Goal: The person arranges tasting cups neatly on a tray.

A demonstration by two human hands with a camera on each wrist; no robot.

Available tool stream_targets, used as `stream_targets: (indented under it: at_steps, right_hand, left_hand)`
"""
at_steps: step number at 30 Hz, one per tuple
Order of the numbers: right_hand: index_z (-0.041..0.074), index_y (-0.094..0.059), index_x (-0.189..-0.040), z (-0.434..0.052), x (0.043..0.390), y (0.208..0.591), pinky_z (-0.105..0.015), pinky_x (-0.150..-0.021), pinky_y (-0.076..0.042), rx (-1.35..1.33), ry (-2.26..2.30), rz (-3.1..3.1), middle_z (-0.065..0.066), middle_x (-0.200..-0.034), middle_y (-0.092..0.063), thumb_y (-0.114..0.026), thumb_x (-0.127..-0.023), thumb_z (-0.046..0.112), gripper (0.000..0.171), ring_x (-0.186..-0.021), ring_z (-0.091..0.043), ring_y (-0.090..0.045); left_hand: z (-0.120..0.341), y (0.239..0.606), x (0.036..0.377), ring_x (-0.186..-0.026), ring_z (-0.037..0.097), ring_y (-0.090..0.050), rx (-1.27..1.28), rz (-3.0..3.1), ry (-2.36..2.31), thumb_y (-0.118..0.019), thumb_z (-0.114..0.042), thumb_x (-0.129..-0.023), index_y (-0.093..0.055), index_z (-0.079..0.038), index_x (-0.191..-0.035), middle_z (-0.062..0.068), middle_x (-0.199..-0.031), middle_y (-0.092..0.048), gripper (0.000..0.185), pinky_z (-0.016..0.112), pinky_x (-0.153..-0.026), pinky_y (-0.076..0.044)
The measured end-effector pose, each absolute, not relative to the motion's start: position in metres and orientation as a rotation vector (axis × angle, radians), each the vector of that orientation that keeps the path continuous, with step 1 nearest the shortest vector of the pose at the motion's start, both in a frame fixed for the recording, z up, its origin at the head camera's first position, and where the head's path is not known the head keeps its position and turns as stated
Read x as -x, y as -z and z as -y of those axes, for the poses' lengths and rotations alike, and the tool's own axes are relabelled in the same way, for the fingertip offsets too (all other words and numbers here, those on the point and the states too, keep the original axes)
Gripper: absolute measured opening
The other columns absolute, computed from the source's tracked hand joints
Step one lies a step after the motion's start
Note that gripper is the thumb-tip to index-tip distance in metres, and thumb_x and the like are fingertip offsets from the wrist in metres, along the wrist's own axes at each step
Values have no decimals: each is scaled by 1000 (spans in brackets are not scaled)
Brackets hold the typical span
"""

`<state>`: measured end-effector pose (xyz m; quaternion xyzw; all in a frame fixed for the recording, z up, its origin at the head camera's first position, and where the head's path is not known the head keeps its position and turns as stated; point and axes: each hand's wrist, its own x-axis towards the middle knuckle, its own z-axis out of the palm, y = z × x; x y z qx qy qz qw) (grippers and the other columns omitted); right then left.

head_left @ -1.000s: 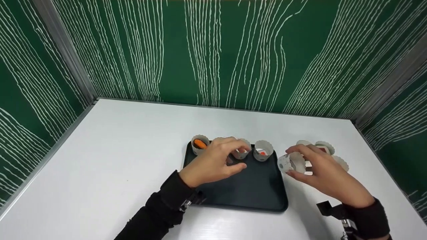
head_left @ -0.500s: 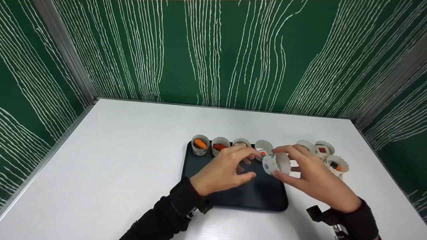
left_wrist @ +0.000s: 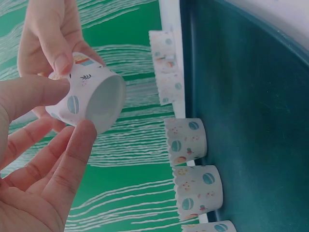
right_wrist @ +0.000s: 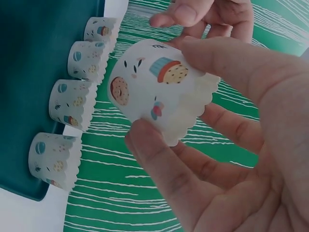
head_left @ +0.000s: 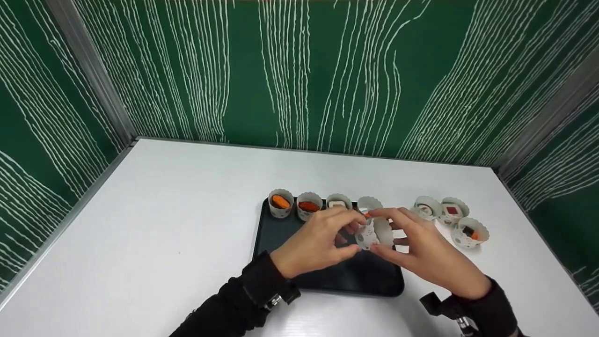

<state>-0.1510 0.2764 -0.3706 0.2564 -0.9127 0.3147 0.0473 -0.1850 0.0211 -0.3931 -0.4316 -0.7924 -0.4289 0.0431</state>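
My right hand [head_left: 423, 245] pinches a patterned paper baking cup [head_left: 367, 235] between thumb and fingers, above the dark tray [head_left: 346, 281]. This cup lies tilted on its side, its scalloped rim toward the right palm and its base [left_wrist: 107, 104] toward the left hand. My left hand [head_left: 318, 241] is beside that base, thumb and fingers spread around it; whether they touch it I cannot tell. Along the tray's far edge stand filled cups: one with an orange piece [head_left: 281, 202], one with a red piece [head_left: 308, 206], one with a white piece [head_left: 336, 204], and another partly hidden.
On the white table [head_left: 164, 210], right of the tray, three more cups stand close together. They hold a round white piece [head_left: 425, 209], a white piece with a red centre [head_left: 451, 210] and a black and orange piece [head_left: 470, 232]. A green wall [head_left: 243, 84] stands behind.
My right hand has carried the cup leftward from the tray's right side to over the tray. The left hand has shifted slightly right and down, and the hands are now close together.
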Motion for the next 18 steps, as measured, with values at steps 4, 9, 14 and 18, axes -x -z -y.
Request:
stream_targets:
  at_steps: [4,9,14,18]
  right_hand:
    - [20,-61,-147,-274,152,373,-28,-85,-65,-795,-980,2779,-1,-140,-66,-83,-96,30,57,-119,-24,-72]
    - [20,-59,-150,-272,151,375,-25,-86,-64,-807,-980,2785,1,-142,-66,-83,-96,32,61,-125,-20,-69]
    - [23,-56,-153,-272,151,375,-26,-87,-64,-823,-1024,2804,-1,-143,-64,-84,-96,31,65,-127,-22,-68]
    - [21,-54,-155,-270,152,377,-27,-88,-64,-850,-1031,2816,-3,-141,-64,-85,-94,25,68,-125,-24,-69]
  left_hand:
    - [-22,395,185,-104,19,-70,1310,2416,1303,-82,-7,-94,-69,-6,-128,10,-115,-71,36,10,-80,-56]
    - [-23,396,186,-99,18,-71,1297,2407,1284,-81,-8,-94,-70,-6,-125,9,-112,-72,32,12,-81,-56]
    - [-22,396,187,-96,18,-72,1277,2417,1253,-81,-9,-95,-69,-6,-123,8,-109,-72,31,13,-82,-56]
    - [-21,397,188,-95,17,-72,1261,2424,1229,-82,-11,-95,-69,-5,-124,8,-109,-72,33,14,-82,-56]
